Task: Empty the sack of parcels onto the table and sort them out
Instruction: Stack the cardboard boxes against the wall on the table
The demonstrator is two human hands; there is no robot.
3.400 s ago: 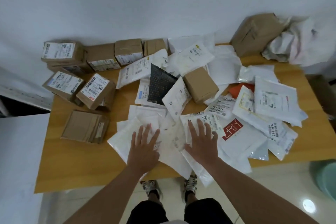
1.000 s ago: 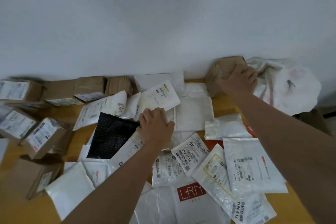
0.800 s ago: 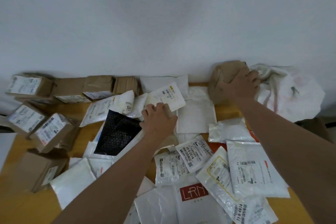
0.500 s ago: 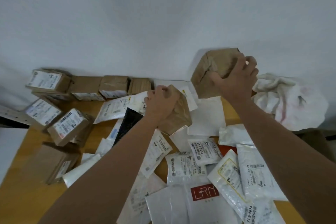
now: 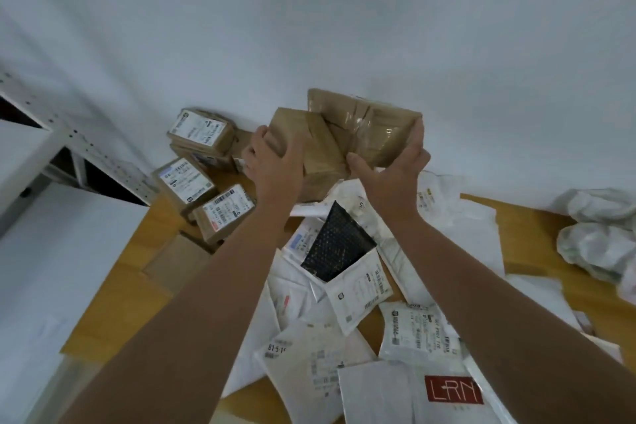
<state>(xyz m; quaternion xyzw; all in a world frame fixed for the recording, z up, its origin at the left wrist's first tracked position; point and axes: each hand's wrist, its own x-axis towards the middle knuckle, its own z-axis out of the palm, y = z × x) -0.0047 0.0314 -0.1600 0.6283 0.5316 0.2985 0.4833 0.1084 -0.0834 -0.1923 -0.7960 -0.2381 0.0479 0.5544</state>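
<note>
Wooden table; hands grip taped cardboard boxes.

Two brown cardboard parcels wear glossy clear tape. The boxes at the left are brown with white barcode labels. One mailer is black with pale dots; another is white with a red square lettered "LRN". The desk is honey-coloured wood.

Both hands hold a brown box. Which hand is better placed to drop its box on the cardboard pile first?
Left, probably. The left hand holds its smaller box nearer the cardboard pile at the table's left; the right hand holds the taped box farther away.
</note>
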